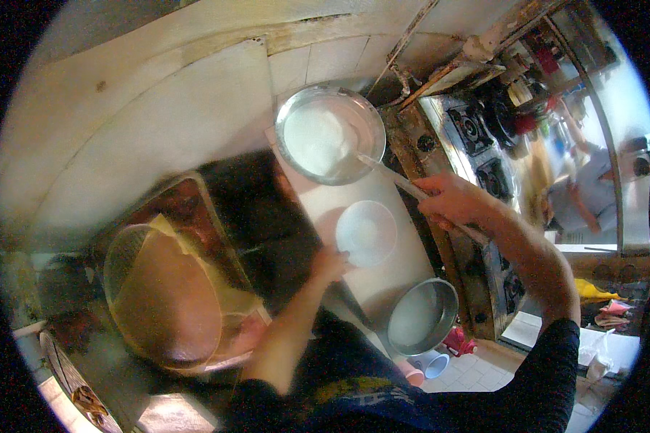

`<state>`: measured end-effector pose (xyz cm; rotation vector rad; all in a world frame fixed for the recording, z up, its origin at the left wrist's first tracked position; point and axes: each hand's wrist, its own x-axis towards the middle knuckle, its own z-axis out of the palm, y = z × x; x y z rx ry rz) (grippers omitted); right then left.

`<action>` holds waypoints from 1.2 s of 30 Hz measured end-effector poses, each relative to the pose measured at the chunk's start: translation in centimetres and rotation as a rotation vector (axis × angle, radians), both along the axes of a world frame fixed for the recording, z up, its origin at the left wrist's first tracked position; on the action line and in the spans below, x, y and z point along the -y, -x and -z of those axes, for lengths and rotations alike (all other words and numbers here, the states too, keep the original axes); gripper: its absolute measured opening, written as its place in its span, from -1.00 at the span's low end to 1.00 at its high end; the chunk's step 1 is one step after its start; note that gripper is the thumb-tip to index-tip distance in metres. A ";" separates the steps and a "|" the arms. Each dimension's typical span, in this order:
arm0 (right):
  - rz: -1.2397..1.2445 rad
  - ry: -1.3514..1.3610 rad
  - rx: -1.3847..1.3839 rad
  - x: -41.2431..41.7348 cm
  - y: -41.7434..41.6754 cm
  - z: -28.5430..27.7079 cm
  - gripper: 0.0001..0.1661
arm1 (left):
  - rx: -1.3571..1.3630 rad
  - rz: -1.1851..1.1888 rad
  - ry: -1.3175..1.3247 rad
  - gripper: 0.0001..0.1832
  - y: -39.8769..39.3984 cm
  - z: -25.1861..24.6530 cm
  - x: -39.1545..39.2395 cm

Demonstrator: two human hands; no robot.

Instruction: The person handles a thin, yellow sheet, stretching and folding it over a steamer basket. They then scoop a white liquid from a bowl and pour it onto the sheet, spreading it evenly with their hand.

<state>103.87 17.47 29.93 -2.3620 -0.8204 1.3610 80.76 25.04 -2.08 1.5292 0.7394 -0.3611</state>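
Note:
My right hand (449, 203) grips a long pale stick-like handle (395, 176). Its far end reaches over the rim of a round metal basin (376, 157), and what is at that end cannot be made out. White stuff (317, 135), powder or liquid, covers much of the basin's bottom. Below the basin, a translucent plastic bowl (366, 233) rests on a pale narrow counter (411, 254). My left hand (329, 263) is at the bowl's left rim, fingers closed on the edge and slightly blurred. Nearer my body, a metal pot (448, 295) holds whitish contents.
At left, a large clear round container (165, 303) sits over a tray (222, 233) with yellowish sheets. Gas burners (471, 127) line the right. Beyond them a person (585, 184) in a grey top is visible. A blue cup (433, 363) and pink cup (411, 373) are near the tiled floor (466, 373).

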 end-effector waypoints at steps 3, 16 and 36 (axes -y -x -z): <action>0.196 0.029 -0.124 -0.1 0.4 0.4 -0.59 | 0.106 -0.014 -0.091 -0.66 0.2 1.9 0.5; 0.720 -0.266 -0.529 0.5 3.0 5.8 -0.68 | -0.025 -0.202 0.050 -0.75 3.3 -1.3 -0.6; 0.207 -0.278 0.279 5.1 8.5 3.3 -0.24 | 0.033 -0.234 -0.237 -0.68 20.0 -3.8 -3.0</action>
